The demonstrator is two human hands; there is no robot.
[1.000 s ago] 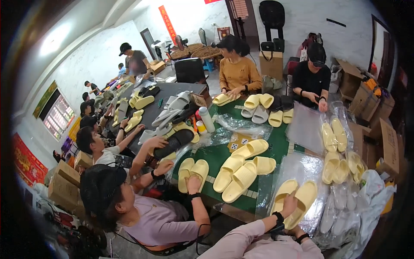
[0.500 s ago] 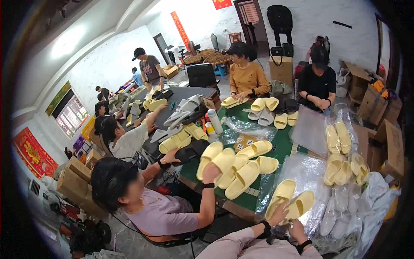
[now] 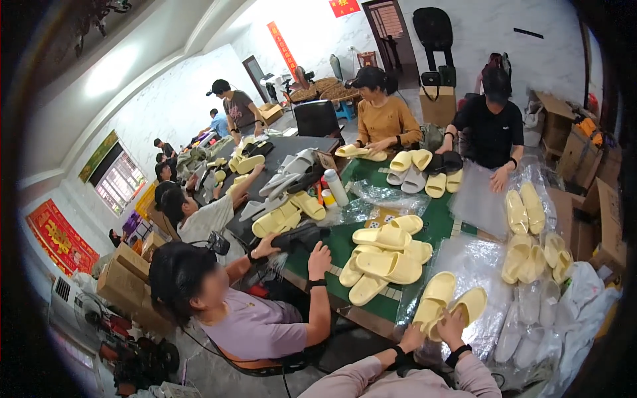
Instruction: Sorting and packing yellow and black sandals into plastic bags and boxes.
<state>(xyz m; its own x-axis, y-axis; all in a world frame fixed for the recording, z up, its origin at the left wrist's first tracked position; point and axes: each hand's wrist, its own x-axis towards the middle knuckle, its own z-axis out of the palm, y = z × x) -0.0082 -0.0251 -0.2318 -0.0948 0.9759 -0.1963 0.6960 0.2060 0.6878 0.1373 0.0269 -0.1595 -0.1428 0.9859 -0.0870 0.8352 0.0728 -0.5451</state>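
Note:
Two pale yellow slippers are in my hands at the table's near edge, over clear plastic bags. My left hand (image 3: 412, 337) has its fingers closed at the heel of the left slipper (image 3: 436, 296). The right slipper (image 3: 472, 304) is tilted beside it, and my right hand (image 3: 452, 328) grips it near its lower end. Part of each slipper's heel is hidden behind my fingers. Just left of them lies a heap of yellow slippers (image 3: 388, 262) on the green table top (image 3: 340, 249).
At my left, a person in a lilac top (image 3: 259, 325) handles dark slippers (image 3: 300, 239). Across sit people in orange (image 3: 388, 125) and black (image 3: 492, 132). Plastic bags (image 3: 478, 265) and bagged slippers (image 3: 524, 255) lie at right, near cardboard boxes (image 3: 605, 229). A white bottle (image 3: 336, 188) stands mid-table.
My left hand has shifted from between the slippers to the left one's heel; my right hand has moved up. The person in lilac has put yellow slippers on the heap and taken dark ones.

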